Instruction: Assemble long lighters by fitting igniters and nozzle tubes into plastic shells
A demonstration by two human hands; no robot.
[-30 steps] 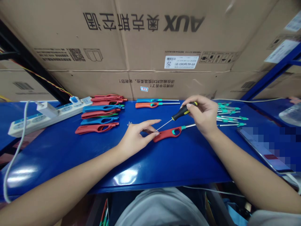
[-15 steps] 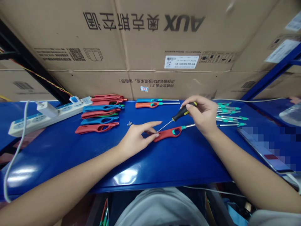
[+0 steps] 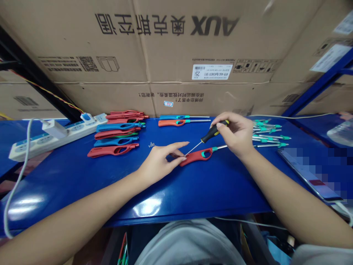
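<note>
Red lighter (image 3: 194, 158), handle end pinched by left fingers (image 3: 178, 161), right fingers (image 3: 226, 133) gripping screwdriver (image 3: 211, 133) above

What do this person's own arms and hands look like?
The left hand and right hand are ungloved, with no watch or bracelet visible. Both forearms are bare; a pale grey fabric sleeve appears beside the right one.

I'm standing in what's looking like a small assembly workshop: a blue bench (image 3: 234, 195) is carrying a row of lighter-like handles (image 3: 114, 141) and a pile of green-ended metal rods (image 3: 264, 140), a screwdriver (image 3: 213, 133) is being held to one red handle (image 3: 193, 158), a power strip (image 3: 78, 127) is lying alongside, and printed cardboard (image 3: 165, 55) is walling the back.
</note>
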